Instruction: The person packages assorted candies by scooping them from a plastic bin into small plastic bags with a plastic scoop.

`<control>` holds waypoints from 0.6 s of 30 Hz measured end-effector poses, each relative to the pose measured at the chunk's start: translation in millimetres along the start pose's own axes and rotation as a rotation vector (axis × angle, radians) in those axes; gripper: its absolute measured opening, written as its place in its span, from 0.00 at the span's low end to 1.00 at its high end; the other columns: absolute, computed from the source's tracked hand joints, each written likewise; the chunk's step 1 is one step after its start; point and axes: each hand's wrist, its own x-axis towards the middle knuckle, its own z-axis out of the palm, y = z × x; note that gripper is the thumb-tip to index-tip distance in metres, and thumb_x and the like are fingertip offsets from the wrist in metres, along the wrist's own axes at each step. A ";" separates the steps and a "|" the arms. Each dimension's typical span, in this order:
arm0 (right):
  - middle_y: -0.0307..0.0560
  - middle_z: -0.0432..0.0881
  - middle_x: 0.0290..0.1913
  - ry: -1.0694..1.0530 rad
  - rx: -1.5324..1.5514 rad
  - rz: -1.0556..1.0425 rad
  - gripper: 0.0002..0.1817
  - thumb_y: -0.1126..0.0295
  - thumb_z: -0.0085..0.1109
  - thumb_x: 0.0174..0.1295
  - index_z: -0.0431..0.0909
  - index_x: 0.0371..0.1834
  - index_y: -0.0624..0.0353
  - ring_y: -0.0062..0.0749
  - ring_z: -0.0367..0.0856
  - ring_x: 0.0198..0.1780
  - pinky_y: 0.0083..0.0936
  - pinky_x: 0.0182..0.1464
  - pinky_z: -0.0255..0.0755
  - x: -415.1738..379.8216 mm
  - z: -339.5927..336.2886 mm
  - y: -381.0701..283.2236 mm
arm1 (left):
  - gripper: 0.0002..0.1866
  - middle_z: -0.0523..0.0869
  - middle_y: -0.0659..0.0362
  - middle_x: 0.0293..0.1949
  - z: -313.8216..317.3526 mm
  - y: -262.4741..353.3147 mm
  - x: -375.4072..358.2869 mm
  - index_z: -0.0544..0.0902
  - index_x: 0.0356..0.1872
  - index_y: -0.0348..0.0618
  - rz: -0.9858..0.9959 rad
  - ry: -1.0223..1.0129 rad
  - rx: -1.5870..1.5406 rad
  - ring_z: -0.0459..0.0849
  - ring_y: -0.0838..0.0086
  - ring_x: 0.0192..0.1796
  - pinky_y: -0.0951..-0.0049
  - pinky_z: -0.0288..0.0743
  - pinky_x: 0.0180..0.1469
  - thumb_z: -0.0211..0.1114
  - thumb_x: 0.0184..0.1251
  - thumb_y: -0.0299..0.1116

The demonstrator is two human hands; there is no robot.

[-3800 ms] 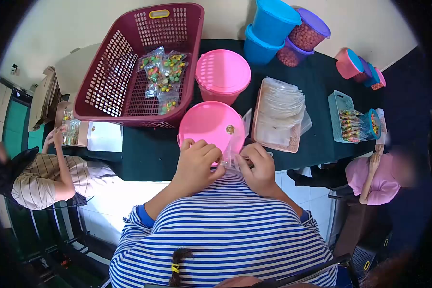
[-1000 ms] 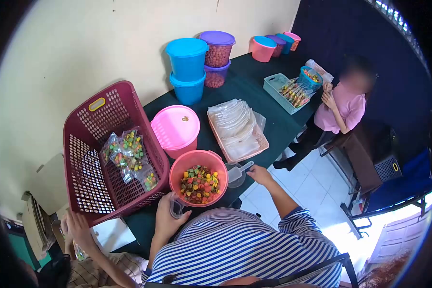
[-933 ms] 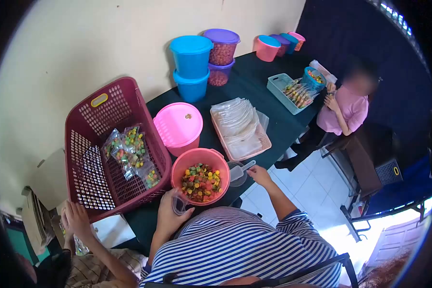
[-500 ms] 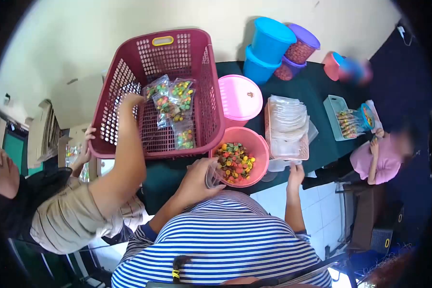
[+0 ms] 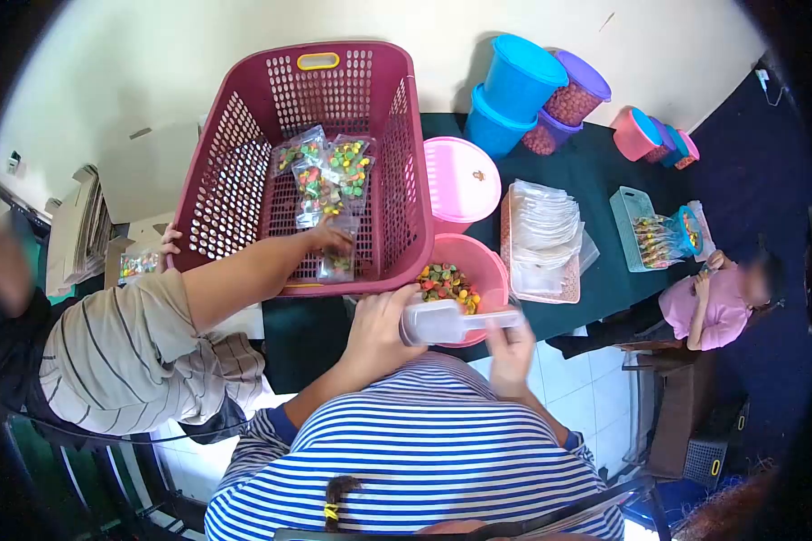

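My right hand (image 5: 512, 352) grips the handle of a clear plastic scoop (image 5: 438, 322) held over the front of a pink bucket (image 5: 489, 270). Colourful candies (image 5: 447, 284) lie in the bucket. Beside its left edge my left hand (image 5: 377, 335) is curled round a clear container, mostly hidden behind the scoop's head; whether the scoop holds anything is unclear. To the right of the bucket, a pink tray (image 5: 550, 296) carries a stack of clear bags (image 5: 543, 230). A maroon basket (image 5: 419, 194) behind my left hand contains several candy-filled bags (image 5: 316, 185).
At the left, a co-worker's hand (image 5: 332, 236) reaches into the basket. A pink lidded tub (image 5: 462, 180) stands behind the bucket. Blue (image 5: 519, 81) and purple tubs (image 5: 579, 86) are stacked farther back. Another person (image 5: 708, 307) is near a green tray (image 5: 627, 230) at the right.
My right hand has brought the scoop leftward over the bucket, close to my left hand. The co-worker's hand has moved right and down to the basket's front bag.
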 end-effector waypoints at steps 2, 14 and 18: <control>0.39 0.81 0.40 -0.113 -0.140 -0.053 0.04 0.75 0.60 0.67 0.82 0.42 0.61 0.21 0.78 0.41 0.21 0.48 0.71 -2.4 15.6 11.1 | 0.40 0.81 0.50 0.48 6.0 0.0 -2.5 0.74 0.57 0.41 -0.007 -0.005 0.017 0.80 0.51 0.50 0.55 0.72 0.54 0.82 0.35 0.35; 0.46 0.73 0.42 -0.020 -0.320 -0.389 0.07 0.70 0.66 0.61 0.81 0.35 0.64 0.33 0.73 0.44 0.27 0.50 0.67 -0.7 9.5 -8.4 | 0.27 0.86 0.51 0.39 -9.2 8.6 8.4 0.80 0.47 0.44 -0.014 -0.146 -0.122 0.85 0.53 0.42 0.56 0.79 0.45 0.78 0.41 0.34; 0.43 0.74 0.44 0.241 -0.130 -0.373 0.04 0.75 0.60 0.65 0.78 0.39 0.65 0.25 0.73 0.43 0.21 0.47 0.70 28.0 -28.1 -37.2 | 0.27 0.87 0.53 0.40 -11.7 -40.5 -18.9 0.78 0.48 0.43 -0.276 -0.264 -0.237 0.88 0.61 0.44 0.64 0.80 0.47 0.79 0.43 0.32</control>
